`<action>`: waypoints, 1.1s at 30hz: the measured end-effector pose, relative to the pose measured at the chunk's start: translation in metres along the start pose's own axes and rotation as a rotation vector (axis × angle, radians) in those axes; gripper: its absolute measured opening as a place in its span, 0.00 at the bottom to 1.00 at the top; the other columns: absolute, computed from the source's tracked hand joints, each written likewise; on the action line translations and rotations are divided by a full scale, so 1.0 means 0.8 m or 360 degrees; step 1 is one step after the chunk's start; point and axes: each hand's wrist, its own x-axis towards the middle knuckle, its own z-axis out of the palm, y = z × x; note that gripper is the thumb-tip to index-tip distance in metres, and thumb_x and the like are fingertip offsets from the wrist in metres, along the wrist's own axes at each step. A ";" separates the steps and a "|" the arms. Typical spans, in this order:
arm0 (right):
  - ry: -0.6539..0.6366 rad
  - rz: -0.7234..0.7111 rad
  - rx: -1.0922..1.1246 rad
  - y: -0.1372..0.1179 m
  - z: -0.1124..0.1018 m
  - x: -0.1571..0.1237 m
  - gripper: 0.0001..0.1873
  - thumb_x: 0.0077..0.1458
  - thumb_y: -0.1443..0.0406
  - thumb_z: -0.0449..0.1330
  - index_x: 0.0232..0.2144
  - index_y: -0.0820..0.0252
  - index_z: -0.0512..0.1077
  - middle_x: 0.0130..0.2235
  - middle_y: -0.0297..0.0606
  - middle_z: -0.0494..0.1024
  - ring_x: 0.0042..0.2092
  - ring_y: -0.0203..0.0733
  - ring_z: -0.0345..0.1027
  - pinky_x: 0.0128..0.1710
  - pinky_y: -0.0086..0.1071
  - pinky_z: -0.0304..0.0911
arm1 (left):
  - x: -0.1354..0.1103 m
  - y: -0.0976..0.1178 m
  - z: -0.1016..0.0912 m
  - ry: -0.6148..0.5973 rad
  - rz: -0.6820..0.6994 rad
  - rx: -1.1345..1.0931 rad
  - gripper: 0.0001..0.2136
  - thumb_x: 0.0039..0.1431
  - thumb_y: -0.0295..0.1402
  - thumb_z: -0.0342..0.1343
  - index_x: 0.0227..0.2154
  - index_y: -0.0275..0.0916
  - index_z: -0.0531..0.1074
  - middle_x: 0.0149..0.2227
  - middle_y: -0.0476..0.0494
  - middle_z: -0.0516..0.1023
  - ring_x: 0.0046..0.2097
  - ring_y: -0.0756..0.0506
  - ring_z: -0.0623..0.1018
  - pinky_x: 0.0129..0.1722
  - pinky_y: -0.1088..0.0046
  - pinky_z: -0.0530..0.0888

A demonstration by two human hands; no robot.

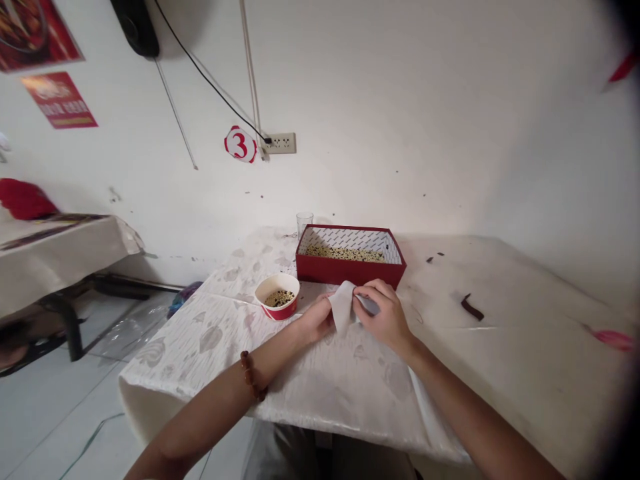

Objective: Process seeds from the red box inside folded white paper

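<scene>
Both hands meet around a thin white piece of paper or fabric (342,305) above the table, in front of the red box. My left hand (318,316) grips it from the left, its fingers partly hidden behind the white piece. Over on the other side, my right hand (383,312) pinches its upper right edge between thumb and fingers. A red and white paper bowl (281,311) with pale and dark grains in it stands left of my left hand. Just behind the hands is the dark red box (345,271), lined in patterned white, with similar grains spread over its bottom.
A clear glass (305,221) stands behind the box. The table (200,353) has a patterned white cover and meets the wall at the back. Dark strip-like scraps (471,307) and a pink item (614,339) lie to the right. Another covered table (65,250) is at left.
</scene>
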 end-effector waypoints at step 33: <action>-0.0023 -0.0058 0.0031 0.004 -0.002 0.000 0.10 0.62 0.70 0.62 0.44 0.53 0.77 0.40 0.40 0.76 0.42 0.48 0.72 0.44 0.45 0.69 | -0.004 0.002 0.001 0.0141 0.0100 0.0032 0.13 0.37 0.33 0.77 0.24 0.35 0.79 0.26 0.46 0.78 0.31 0.48 0.72 0.38 0.69 0.69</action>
